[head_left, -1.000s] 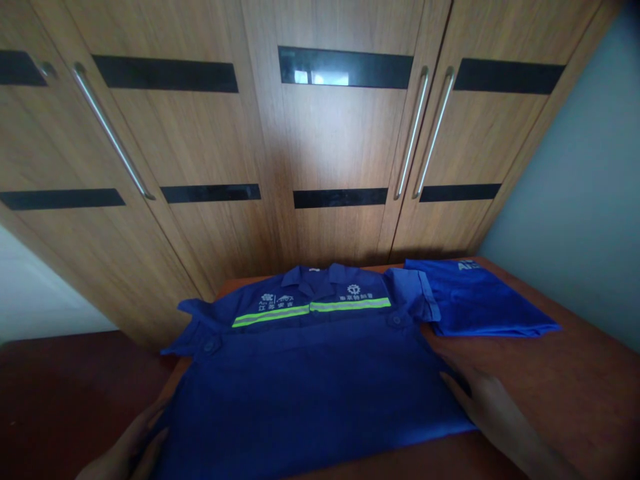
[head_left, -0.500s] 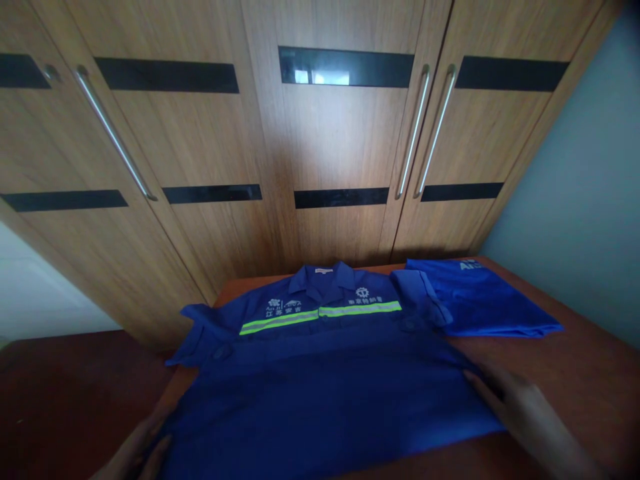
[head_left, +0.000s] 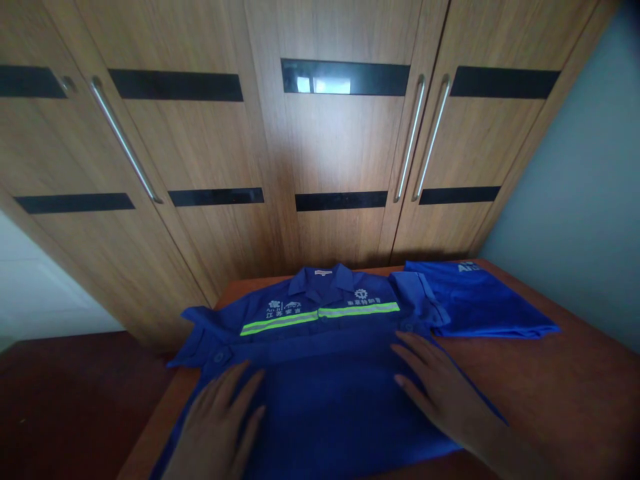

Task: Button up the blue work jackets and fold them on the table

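Note:
A blue short-sleeved work shirt (head_left: 320, 387) lies front up on the reddish-brown table, its collar at the far side. A yellow-green and silver reflective stripe (head_left: 357, 310) crosses its chest below white printed logos. My left hand (head_left: 217, 417) rests with fingers spread over the shirt's left lower part. On the other side, my right hand (head_left: 435, 380) lies on the cloth, its fingers apart and pointing toward the shirt's middle. Neither hand grips anything. Slight blur softens both hands.
A folded bright blue garment (head_left: 480, 303) with white lettering lies right of the shirt on the table (head_left: 560, 387). Behind stands a wooden wardrobe (head_left: 335, 147) with long metal handles. A grey-blue wall (head_left: 575, 213) closes the right side.
Both hands have left the shirt's lower side edges and moved inward and up onto its front, with the fingers opened. The shirt's lower part now lies flatter.

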Demonstrator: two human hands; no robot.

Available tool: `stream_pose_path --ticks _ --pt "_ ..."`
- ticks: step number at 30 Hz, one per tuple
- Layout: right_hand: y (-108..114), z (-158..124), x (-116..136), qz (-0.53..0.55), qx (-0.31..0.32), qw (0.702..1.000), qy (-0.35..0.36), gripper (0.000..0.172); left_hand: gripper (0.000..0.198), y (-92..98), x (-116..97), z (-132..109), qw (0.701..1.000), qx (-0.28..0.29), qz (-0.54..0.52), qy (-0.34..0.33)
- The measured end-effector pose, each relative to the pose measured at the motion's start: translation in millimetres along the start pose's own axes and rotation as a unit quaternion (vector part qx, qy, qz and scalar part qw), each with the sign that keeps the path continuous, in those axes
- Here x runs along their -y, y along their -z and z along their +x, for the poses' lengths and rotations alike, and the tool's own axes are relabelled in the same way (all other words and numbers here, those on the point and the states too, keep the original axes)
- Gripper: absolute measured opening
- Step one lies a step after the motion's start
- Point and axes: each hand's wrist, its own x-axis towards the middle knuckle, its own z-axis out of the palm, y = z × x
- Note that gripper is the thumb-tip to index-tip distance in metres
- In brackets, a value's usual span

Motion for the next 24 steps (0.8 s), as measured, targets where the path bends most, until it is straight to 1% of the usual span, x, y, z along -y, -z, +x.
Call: stream_pose_path --ticks 1,2,3,4,6,9,11,13,14,15,17,19,20,22,24 --pt "-6 8 11 0.007 0.025 0.999 0.028 0.049 0.046 -3.8 -16 8 0.999 0.029 0.011 -0.030" --pt "-12 13 18 0.010 0.047 0.998 0.046 0.052 0.050 -7.8 -29 13 0.998 0.046 0.020 -0.044" --pt "-18 17 21 0.011 0.065 0.996 0.055 0.054 0.054 -11.7 -37 17 0.996 0.064 0.027 -0.055" --pt "-23 19 21 0.009 0.078 0.995 0.055 0.056 0.057 -15.1 -41 18 0.995 0.078 0.031 -0.060" --pt "-31 18 12 0.002 0.083 0.996 0.039 0.059 0.061 -19.7 -37 17 0.992 0.100 0.032 -0.065" --pt "-36 11 -7 -0.006 0.060 0.998 0.022 0.059 0.062 -21.9 -20 13 0.989 0.123 0.027 -0.076" --pt "-37 6 -13 -0.009 0.047 0.999 0.019 0.059 0.062 -21.9 -12 12 0.988 0.133 0.026 -0.079" --pt "-37 4 -12 -0.008 0.043 0.999 0.017 0.058 0.060 -21.2 -12 16 0.987 0.142 0.025 -0.070" --pt "-37 5 -10 -0.004 0.042 0.999 0.015 0.058 0.059 -20.4 -16 19 0.987 0.145 0.024 -0.063" --pt "-36 6 -8 0.002 0.040 0.999 0.012 0.058 0.057 -19.1 -23 23 0.988 0.146 0.020 -0.055" --pt "-32 12 -7 0.033 0.025 0.999 0.000 0.052 0.056 -15.3 -43 33 0.988 0.146 0.002 -0.055" --pt "-24 24 -15 0.088 -0.011 0.995 -0.037 0.040 0.055 -10.8 -69 47 0.985 0.147 -0.035 -0.086" --pt "-19 31 -24 0.118 -0.036 0.990 -0.062 0.035 0.055 -9.1 -83 55 0.981 0.149 -0.058 -0.110" --pt "-6 49 -48 0.154 -0.083 0.977 -0.124 0.030 0.055 -8.8 -109 70 0.971 0.154 -0.101 -0.154" --pt "5 67 -79 0.133 -0.096 0.968 -0.192 0.027 0.056 -14.2 -130 85 0.961 0.162 -0.131 -0.179"
